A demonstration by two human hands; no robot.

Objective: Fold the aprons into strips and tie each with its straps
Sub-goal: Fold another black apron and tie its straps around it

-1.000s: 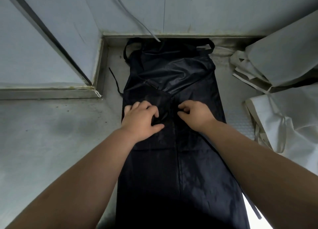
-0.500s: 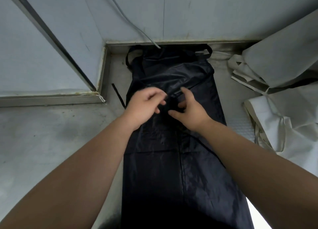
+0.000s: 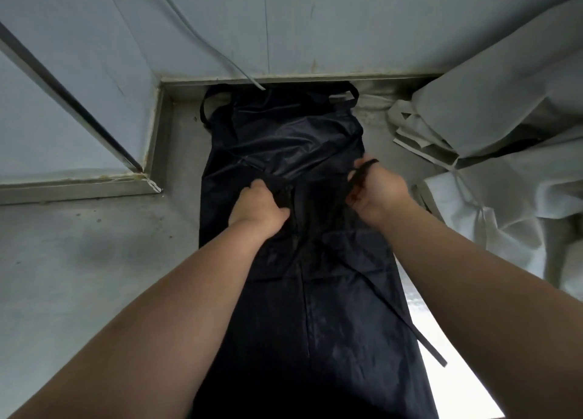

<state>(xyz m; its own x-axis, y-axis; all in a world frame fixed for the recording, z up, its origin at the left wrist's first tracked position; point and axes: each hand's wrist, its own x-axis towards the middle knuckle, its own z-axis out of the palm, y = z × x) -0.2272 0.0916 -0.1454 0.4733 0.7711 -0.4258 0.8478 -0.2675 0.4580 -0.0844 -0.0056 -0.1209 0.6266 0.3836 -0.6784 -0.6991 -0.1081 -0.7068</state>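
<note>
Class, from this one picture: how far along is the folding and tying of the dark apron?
Done: the dark apron lies folded into a long strip. In hand: the left hand grips its middle, the right hand holds a black strap out sideways. Left: no knot shows, and the white pile beside it lies crumpled, unfolded.

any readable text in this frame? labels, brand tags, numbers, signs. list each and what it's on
None: no text can be read anywhere in this view.
Dark apron: no label, print or tag showing.
Strap held by the right hand: plain.
White cloths at right: plain.
Wall and table: only stains and scuffs.
</note>
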